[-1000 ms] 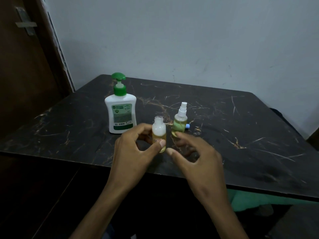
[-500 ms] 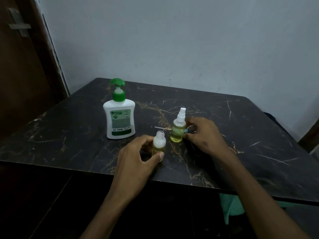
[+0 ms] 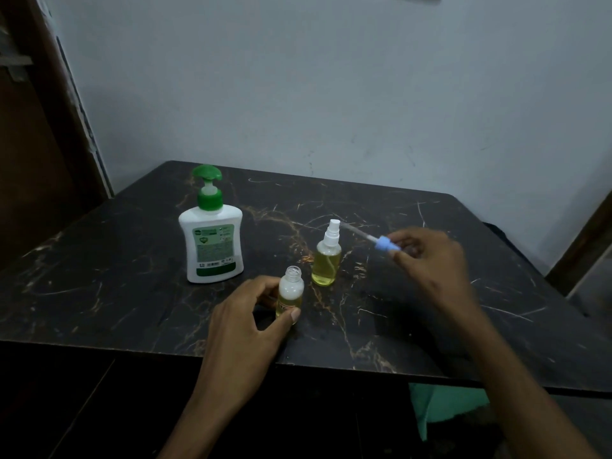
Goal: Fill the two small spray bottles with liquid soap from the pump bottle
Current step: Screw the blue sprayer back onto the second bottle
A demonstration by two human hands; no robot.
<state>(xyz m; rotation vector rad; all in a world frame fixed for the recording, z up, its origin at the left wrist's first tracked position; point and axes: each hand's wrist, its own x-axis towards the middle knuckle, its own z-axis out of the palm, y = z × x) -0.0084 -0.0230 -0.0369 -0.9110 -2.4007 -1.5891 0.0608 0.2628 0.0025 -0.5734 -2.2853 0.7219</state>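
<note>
The open small spray bottle stands upright near the front edge of the counter, its neck uncapped, yellow liquid filling its lower half and the upper part looking milky. The left hand holds it steady, thumb curled against the lower front and fingers wrapped round the back. Half a second ago it sat in much the same place in the same grip, so it has barely moved.

What has changed is at the right hand. A moment ago it reached down behind the second bottle; now it is lifted off the counter at about 2 o'clock from the open bottle, pinching the blue spray head between fingertips and thumb, with the thin dip tube pointing up toward 10 o'clock. The hand is blurred.

My reading is that filling is over for this bottle and capping is the step in hand: the tube has to go into the narrow neck.

The capped spray bottle stands just beside it at 1 o'clock, full of yellow liquid with its white sprayer on. The pump bottle stands apart at 10 o'clock, untouched.
</note>
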